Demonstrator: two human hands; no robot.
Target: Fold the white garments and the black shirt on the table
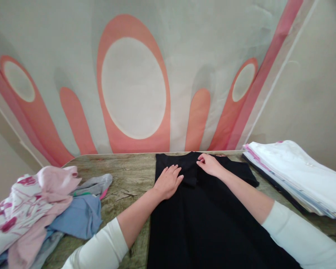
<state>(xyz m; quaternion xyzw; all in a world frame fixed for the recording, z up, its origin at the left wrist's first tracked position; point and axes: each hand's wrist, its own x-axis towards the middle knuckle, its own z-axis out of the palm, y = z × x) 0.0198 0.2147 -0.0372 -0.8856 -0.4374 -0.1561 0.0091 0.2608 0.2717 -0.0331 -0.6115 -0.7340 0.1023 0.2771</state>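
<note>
A black short-sleeved shirt (212, 224) lies spread on the wooden table, its neck end toward the wall. Its left side is folded inward, with the sleeve turned over the body; the other sleeve sticks out to the right. My left hand (168, 182) rests flat on the folded part, fingers stretched out. Near the collar, my right hand (209, 164) has its fingers curled together in a pinch at the black cloth by the fold's edge. The fingertips partly hide what they grip.
A loose heap of clothes (56, 209), pink, blue, grey and flower-printed, lies on the table (123, 179) at left. A stack of folded clothes (302, 175) with white on top stands at right. Behind the table's far edge rises a wall (182, 56) with pink shapes.
</note>
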